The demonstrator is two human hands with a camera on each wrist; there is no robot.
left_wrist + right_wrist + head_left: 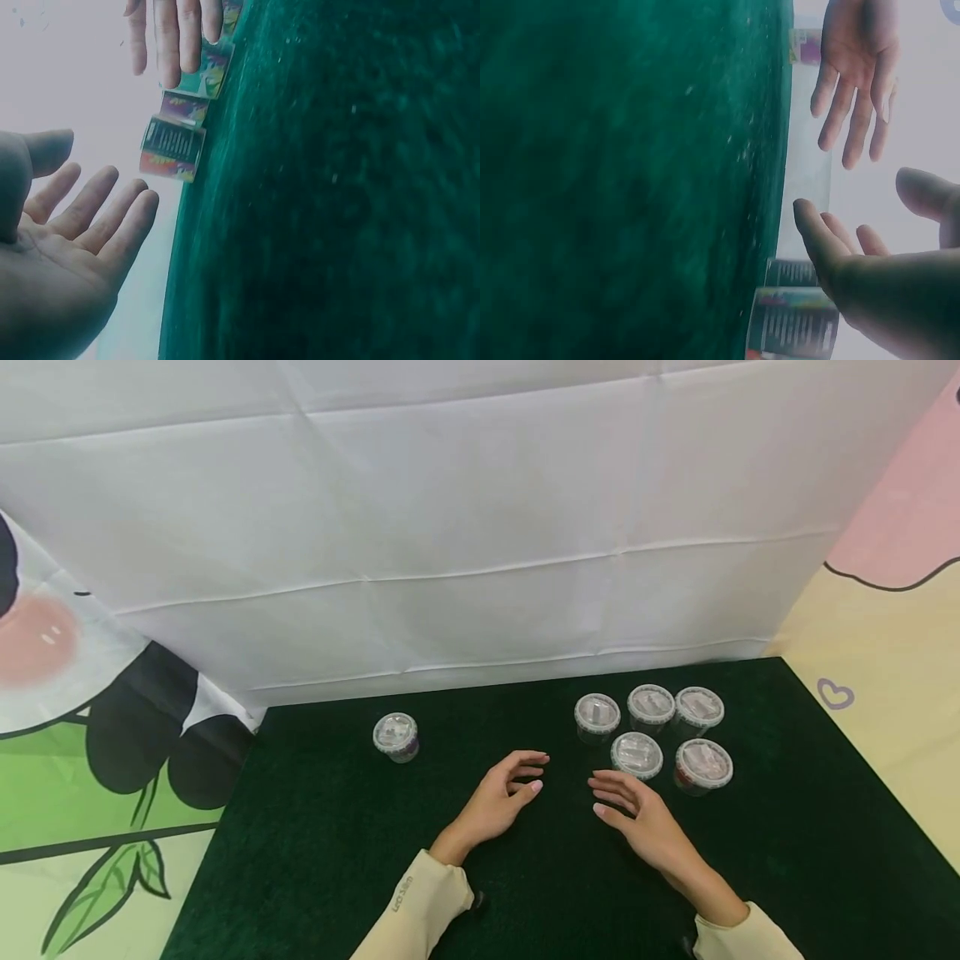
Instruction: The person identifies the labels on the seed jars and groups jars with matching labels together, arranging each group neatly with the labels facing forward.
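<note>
Tubs (637,753), five, round, clear plastic, white-lidded, at one o'clock from right hand (647,825); sixth matching tub (395,732) at ten o'clock from left hand (495,797). Both hands empty, fingers relaxed.

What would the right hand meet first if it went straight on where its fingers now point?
Probably the left hand, facing it across a gap in the head view; depth is unclear, so the right hand might pass above or below.
</note>
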